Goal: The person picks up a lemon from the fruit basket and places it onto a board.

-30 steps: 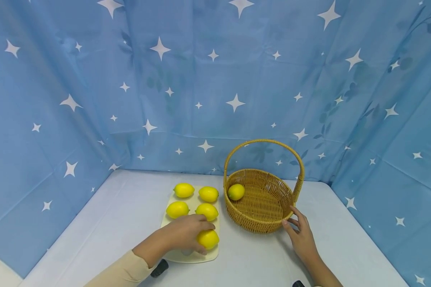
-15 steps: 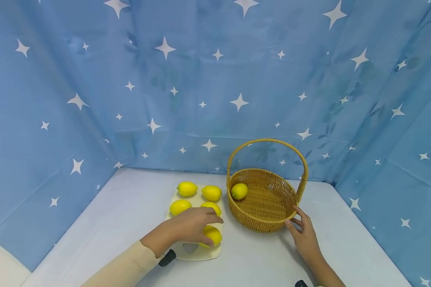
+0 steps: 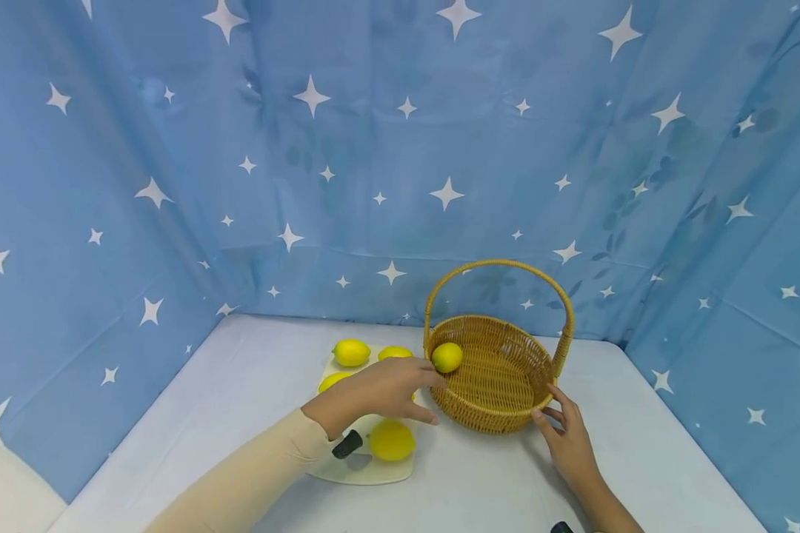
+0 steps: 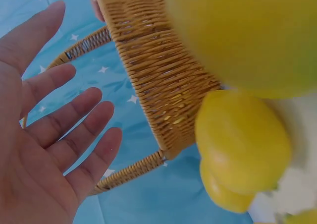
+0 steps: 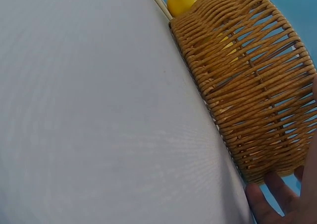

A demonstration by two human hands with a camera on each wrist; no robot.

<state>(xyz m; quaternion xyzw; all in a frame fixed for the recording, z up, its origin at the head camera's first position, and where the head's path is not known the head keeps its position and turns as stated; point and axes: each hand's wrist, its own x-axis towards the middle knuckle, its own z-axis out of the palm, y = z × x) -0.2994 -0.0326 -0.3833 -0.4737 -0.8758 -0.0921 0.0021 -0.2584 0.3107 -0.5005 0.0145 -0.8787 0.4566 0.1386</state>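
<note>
My left hand (image 3: 396, 389) hovers over a cream tray (image 3: 373, 477), its fingertips near the left rim of a wicker basket (image 3: 487, 420). In the left wrist view its fingers are spread and the palm holds nothing. A yellow lemon (image 3: 392, 440) lies on the tray's near end, below the hand. Behind it are several more lemons, such as the far left lemon (image 3: 351, 353); the hand partly covers some. Inside the basket, at the left, sits one lemon (image 3: 447, 357). My right hand (image 3: 567, 429) holds the basket's right side, thumb at the front and fingers around the rim.
The basket's tall arched handle (image 3: 500, 263) rises above its bowl. A white cloth (image 3: 480, 481) covers the table. Blue curtains (image 3: 373, 148) with white stars stand along the back and both sides.
My left hand has moved off the near lemon, up and right toward the basket, leaving that lemon on the tray. The right hand stays at the basket. The head view has shifted slightly.
</note>
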